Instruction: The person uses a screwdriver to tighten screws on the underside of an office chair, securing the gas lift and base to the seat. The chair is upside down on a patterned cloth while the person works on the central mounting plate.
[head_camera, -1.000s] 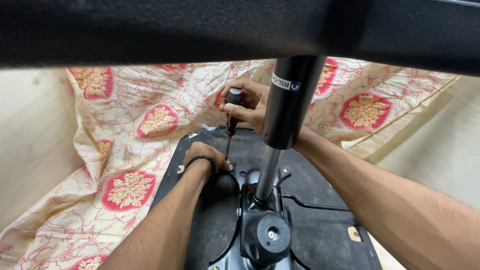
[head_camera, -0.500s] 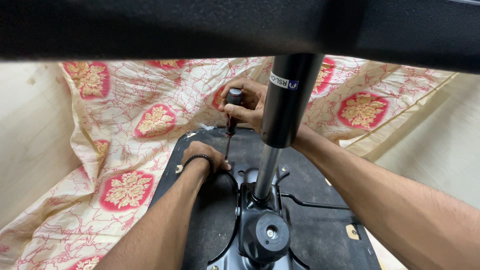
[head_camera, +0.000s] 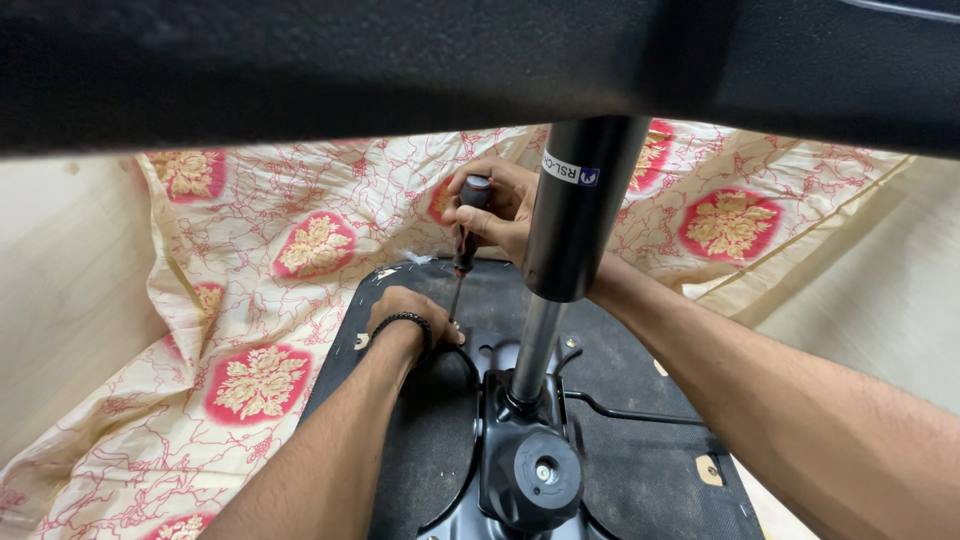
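While the right hand grips the screwdriver upright, left hand fingers steady its tip on the upturned chair seat; the screw looks mid-way, mechanism already mounted.

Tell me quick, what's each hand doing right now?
Left hand: resting on the black chair underside, by the screwdriver tip; grip cannot be told.
Right hand: closed around the screwdriver handle, held upright.
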